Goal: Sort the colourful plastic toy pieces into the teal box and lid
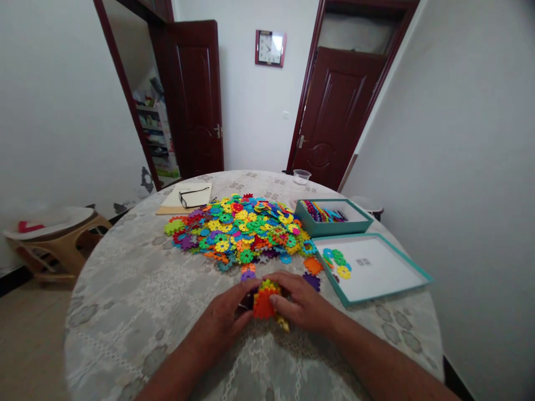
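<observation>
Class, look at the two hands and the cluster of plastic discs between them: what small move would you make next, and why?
Probably reach the right hand to the loose orange disc just ahead. Both hands, the left hand too, grip the joined cluster, and the big pile lies farther off.

Glossy plastic discs (240, 228) lie on a matt lace-patterned tablecloth (137, 301) beside a smooth cardboard box lid (376, 267).

You can read no text here: the small grey mark inside the box lid (370, 266) and the wall clock (270, 48) numerals above it stay illegible.
</observation>
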{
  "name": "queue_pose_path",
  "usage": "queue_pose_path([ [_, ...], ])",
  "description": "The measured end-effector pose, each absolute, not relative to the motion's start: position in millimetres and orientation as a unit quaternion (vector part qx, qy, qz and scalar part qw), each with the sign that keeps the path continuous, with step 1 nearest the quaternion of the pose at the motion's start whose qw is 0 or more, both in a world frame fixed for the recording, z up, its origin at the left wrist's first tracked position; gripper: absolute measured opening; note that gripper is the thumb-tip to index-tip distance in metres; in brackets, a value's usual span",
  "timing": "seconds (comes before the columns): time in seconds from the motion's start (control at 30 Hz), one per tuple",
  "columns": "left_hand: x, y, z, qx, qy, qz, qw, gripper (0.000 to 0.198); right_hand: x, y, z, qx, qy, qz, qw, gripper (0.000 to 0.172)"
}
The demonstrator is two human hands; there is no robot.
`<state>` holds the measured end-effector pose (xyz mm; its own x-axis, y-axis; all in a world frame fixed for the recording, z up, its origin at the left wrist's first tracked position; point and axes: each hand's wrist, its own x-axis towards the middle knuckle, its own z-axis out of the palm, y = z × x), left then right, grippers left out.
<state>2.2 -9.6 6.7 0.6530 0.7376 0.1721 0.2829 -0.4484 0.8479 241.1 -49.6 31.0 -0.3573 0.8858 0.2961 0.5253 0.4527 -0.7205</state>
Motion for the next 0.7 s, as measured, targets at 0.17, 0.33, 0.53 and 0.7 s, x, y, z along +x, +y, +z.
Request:
queue_pose_path([
  [0.17, 4.4, -11.8, 2.1, 0.836, 0.3, 0.241, 0.39, 0.067, 246.0, -51.8, 39.7, -0.446, -0.762, 0.386, 0.266, 0.04],
  [0.33, -4.3, -1.9, -9.4, 0.857, 0.332, 0.296, 0.259, 0.052, 260.4, -47.5, 51.5, -0.499, -0.739, 0.356, 0.281, 0.032],
  [0.53, -10.6, 12.4, -14.9, 0.831, 0.395, 0.354, 0.17, 0.026, 309.9, -26.7, 83.0, -0.585, -0.676, 0.249, 0.372, 0.041],
  [0.7, -9.1, 17.7, -19.5, 0.834, 0.401, 0.344, 0.158, 0.023, 391.3, 26.6, 102.1, -0.676, -0.6, 0.129, 0.407, 0.045],
])
